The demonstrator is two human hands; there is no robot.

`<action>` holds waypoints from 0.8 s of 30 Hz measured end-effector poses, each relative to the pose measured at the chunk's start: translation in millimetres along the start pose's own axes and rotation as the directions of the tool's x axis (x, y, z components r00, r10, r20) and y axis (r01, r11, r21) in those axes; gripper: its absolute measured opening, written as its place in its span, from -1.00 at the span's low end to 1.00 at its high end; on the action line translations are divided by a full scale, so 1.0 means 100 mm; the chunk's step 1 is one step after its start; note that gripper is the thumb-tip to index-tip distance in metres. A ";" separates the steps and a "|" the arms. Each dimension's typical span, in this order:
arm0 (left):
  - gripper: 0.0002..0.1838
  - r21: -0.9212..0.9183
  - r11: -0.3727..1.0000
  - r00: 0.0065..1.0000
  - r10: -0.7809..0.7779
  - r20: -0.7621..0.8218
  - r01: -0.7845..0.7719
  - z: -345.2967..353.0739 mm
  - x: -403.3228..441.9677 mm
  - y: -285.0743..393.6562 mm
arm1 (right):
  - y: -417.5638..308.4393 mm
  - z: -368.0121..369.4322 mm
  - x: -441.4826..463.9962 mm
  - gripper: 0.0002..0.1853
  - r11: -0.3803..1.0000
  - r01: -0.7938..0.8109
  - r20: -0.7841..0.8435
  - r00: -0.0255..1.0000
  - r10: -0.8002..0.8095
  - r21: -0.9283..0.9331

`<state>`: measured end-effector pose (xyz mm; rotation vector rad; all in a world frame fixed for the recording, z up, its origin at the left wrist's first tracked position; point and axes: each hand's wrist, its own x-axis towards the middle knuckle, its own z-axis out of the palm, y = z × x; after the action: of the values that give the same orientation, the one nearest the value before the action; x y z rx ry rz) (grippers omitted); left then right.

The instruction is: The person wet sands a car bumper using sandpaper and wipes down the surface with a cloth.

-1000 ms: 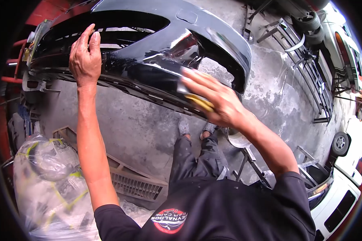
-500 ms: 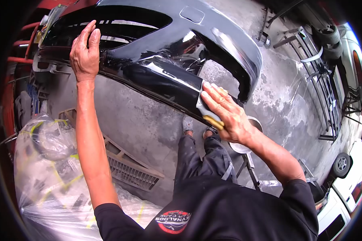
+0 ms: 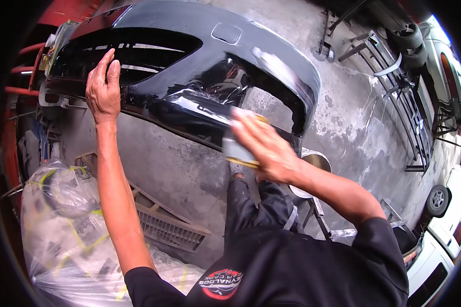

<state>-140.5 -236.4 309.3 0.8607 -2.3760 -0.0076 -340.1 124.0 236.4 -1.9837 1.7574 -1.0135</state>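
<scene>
A dark grey and glossy black car bumper (image 3: 189,56) stretches across the upper part of the head view. My left hand (image 3: 104,89) rests against its lower left part, thumb and fingers apart, with nothing in it. Blurred by motion, my right hand (image 3: 264,146) presses a grey pad with a yellow edge (image 3: 235,151) on the bumper's glossy black lower bar, beside the opening at the right. The palm side of that hand is hidden.
Plastic-wrapped items (image 3: 66,225) and a slatted grille (image 3: 171,230) lie at lower left. A round metal container (image 3: 315,166) stands below my right wrist. Metal frames (image 3: 394,92) are at upper right, white vehicles (image 3: 430,256) at the right edge, and a red rack (image 3: 30,71) at left.
Against half a second ago, my right hand and the pad have moved left along the black bar. The bumper appears slightly shifted left in view. My left hand appears a little lower, still against the bumper.
</scene>
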 end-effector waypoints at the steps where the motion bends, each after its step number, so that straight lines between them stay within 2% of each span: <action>1: -0.55 -0.001 1.000 1.000 -0.015 0.008 0.015 0.00 0.00 -0.01 | -0.06 0.08 0.32 -0.27 0.997 0.069 -0.028 0.997 -0.069 -0.018; 2: -0.56 0.008 1.000 1.000 -0.002 0.008 0.001 -0.01 -0.01 -0.02 | -0.12 0.17 0.65 -0.31 0.990 0.133 -0.057 0.989 -0.135 -0.035; 4: -0.57 0.015 0.999 0.999 0.030 0.023 -0.030 -0.01 0.00 -0.05 | -0.22 0.23 1.00 -0.35 0.989 0.146 -0.051 0.988 -0.146 -0.006; 5: -0.60 0.000 1.000 0.999 0.030 0.028 -0.030 -0.02 -0.01 -0.05 | -0.20 0.18 0.95 -0.31 0.987 0.148 -0.059 0.988 -0.144 0.066; 8: -0.60 -0.016 1.000 0.999 -0.001 0.040 0.001 -0.02 -0.01 -0.05 | 0.10 -0.04 0.07 -0.21 0.996 0.058 0.012 0.998 -0.059 0.071; 10: -0.59 -0.031 1.000 0.999 0.001 0.045 0.000 -0.02 -0.01 -0.03 | 0.26 -0.09 -0.59 -0.06 0.992 -0.091 0.011 0.996 0.090 0.092; 12: -0.57 -0.018 1.000 0.999 0.007 0.049 -0.007 -0.03 0.00 -0.02 | 0.19 -0.01 -0.57 0.00 0.994 -0.107 -0.029 0.994 0.107 -0.003; 13: -0.56 -0.017 1.000 0.999 0.002 0.046 -0.002 -0.02 0.00 -0.03 | 0.14 0.07 -0.33 -0.11 0.998 -0.015 -0.091 0.996 0.020 0.059; 15: -0.56 -0.017 1.000 0.998 -0.010 0.059 0.011 -0.03 0.00 -0.03 | -0.01 0.15 0.34 -0.35 0.996 0.082 -0.094 0.992 -0.079 0.021; 16: -0.56 -0.008 1.000 0.998 -0.001 0.068 0.002 -0.04 -0.01 -0.04 | -0.04 0.22 0.62 -0.38 0.995 0.096 -0.099 0.991 -0.093 0.031; 18: -0.56 -0.006 1.000 0.996 -0.008 0.085 0.009 -0.04 0.01 -0.05 | -0.04 0.28 0.72 -0.20 0.994 0.094 -0.097 0.991 -0.088 0.055; 20: -0.57 -0.010 1.000 0.996 -0.010 0.094 0.011 -0.06 0.00 -0.05 | 0.10 0.04 0.19 -0.19 0.994 0.099 -0.015 0.995 -0.099 0.037; 22: -0.57 -0.015 1.000 0.997 -0.013 0.075 0.014 -0.03 0.01 -0.04 | 0.31 -0.03 -0.55 -0.13 0.997 0.012 -0.015 1.000 -0.011 0.076; 24: -0.59 -0.027 1.000 0.999 -0.006 0.052 0.007 -0.03 0.02 -0.02 | 0.41 0.01 -0.91 -0.07 0.999 -0.046 -0.018 0.999 0.046 0.016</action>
<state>-139.2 -238.0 312.1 0.8655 -2.4163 -0.0651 -369.8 202.5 182.2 -1.9221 1.7906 -1.0304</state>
